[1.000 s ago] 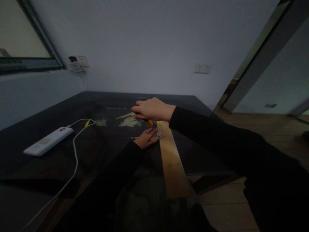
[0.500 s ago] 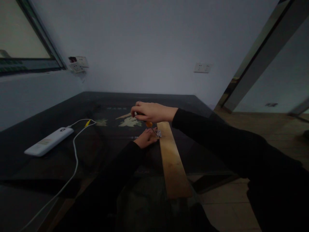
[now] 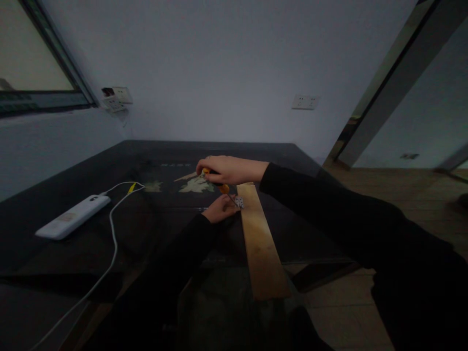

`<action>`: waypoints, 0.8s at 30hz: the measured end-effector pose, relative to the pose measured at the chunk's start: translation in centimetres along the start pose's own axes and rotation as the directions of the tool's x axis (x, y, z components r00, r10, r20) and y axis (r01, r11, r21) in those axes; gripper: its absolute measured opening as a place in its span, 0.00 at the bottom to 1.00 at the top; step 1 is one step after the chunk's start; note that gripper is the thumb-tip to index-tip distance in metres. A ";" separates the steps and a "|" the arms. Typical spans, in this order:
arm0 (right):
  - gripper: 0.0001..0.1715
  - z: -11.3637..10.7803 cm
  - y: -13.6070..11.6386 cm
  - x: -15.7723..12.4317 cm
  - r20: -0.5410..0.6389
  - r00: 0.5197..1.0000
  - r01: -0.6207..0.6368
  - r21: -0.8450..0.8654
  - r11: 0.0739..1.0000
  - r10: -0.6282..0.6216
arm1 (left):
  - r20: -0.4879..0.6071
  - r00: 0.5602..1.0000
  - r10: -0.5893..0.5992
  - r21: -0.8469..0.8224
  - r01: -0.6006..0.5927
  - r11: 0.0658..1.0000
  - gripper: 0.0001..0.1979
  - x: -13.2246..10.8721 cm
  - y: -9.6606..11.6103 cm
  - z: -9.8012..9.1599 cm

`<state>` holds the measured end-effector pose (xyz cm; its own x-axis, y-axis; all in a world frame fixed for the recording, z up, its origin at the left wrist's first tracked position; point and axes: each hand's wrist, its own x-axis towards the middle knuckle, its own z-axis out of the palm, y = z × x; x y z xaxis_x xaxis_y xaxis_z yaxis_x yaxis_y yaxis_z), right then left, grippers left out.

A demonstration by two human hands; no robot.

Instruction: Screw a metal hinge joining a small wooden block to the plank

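Observation:
A light wooden board lies lengthwise on the dark table, its near end jutting past the table's front edge. At its left edge, towards the far end, sits a small silver metal hinge. My right hand is closed around the yellow-and-black handle of a screwdriver, whose shaft slants down to the hinge. Beside the board, my left hand has its fingers closed at the hinge's left side. Whether a screw is under the screwdriver's tip is too small to see.
A white power bank lies on the left of the dark table; its white cable runs over the front edge. Behind the table rises a wall with sockets. Tiled floor shows at right.
My right hand has turned slightly on the screwdriver, so the yellow handle end shows by the fingers. My left hand stays at the hinge. The view has shifted a little.

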<state>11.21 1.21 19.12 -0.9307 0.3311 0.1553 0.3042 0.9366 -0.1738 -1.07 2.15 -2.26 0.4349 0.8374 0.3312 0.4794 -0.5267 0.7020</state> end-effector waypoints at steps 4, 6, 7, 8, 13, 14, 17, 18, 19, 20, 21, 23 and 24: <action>0.12 -0.6 0.2 -0.1 0.051 0.996 0.075 0.074 0.994 -0.079 | 0.007 0.999 -0.032 -0.058 0.032 0.998 0.24 0.2 -0.4 0.1; 0.10 -0.7 0.1 -0.4 0.027 0.997 0.068 0.030 0.997 -0.069 | 0.004 0.999 -0.044 -0.060 0.044 0.997 0.23 0.4 -0.6 0.1; 0.10 -0.7 0.0 -0.6 0.006 0.999 0.045 -0.012 0.999 -0.045 | -0.005 0.999 -0.049 -0.061 0.048 0.997 0.22 0.5 -0.7 0.2; 0.11 -0.6 -0.2 -0.7 -0.014 1.000 0.016 -0.056 0.998 -0.016 | -0.016 0.998 -0.054 -0.066 0.053 0.996 0.22 0.5 -0.7 0.2; 0.13 -0.5 -0.6 -0.5 0.019 1.000 -0.007 -0.053 0.999 0.008 | -0.050 0.993 -0.105 -0.115 0.098 0.988 0.20 0.5 -0.6 0.5; 0.13 -0.6 -0.6 -0.4 0.041 0.999 0.009 -0.023 1.000 -0.008 | -0.052 0.992 -0.115 -0.121 0.108 0.987 0.21 0.5 -0.5 0.5; 0.15 -0.9 -0.5 -0.2 0.096 0.995 0.029 0.043 0.999 -0.033 | -0.048 0.989 -0.142 -0.117 0.136 0.984 0.21 0.5 -0.2 0.4; 0.16 -1.0 -0.4 -0.3 0.103 0.994 0.031 0.055 0.998 -0.037 | -0.046 0.987 -0.152 -0.111 0.146 0.983 0.21 0.5 -0.1 0.4; 0.16 -1.0 -0.4 -0.4 0.101 0.994 0.034 0.061 0.998 -0.040 | -0.049 0.986 -0.160 -0.106 0.154 0.982 0.21 0.6 0.0 0.4; 0.15 -1.1 -0.3 -0.5 0.089 0.995 0.038 0.061 0.997 -0.043 | -0.050 0.985 -0.164 -0.104 0.158 0.982 0.21 0.6 0.0 0.4; 0.14 -1.0 -0.3 -0.6 0.069 0.997 0.040 0.051 0.998 -0.043 | -0.051 0.985 -0.164 -0.105 0.158 0.982 0.21 0.6 0.0 0.4; 0.12 -0.9 -0.3 -0.9 0.028 0.999 0.016 -0.007 1.000 -0.016 | -0.048 0.987 -0.151 -0.112 0.145 0.983 0.21 0.6 0.0 0.4; 0.13 -0.9 -0.4 -1.0 0.011 1.000 -0.011 -0.052 0.999 0.011 | -0.047 0.989 -0.142 -0.114 0.136 0.984 0.21 0.6 0.0 0.4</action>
<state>12.19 0.64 19.89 -0.9295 0.3402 0.1427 0.3241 0.9378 -0.1245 -0.48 2.64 -2.36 0.3258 0.9098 0.2572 0.4441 -0.3874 0.8079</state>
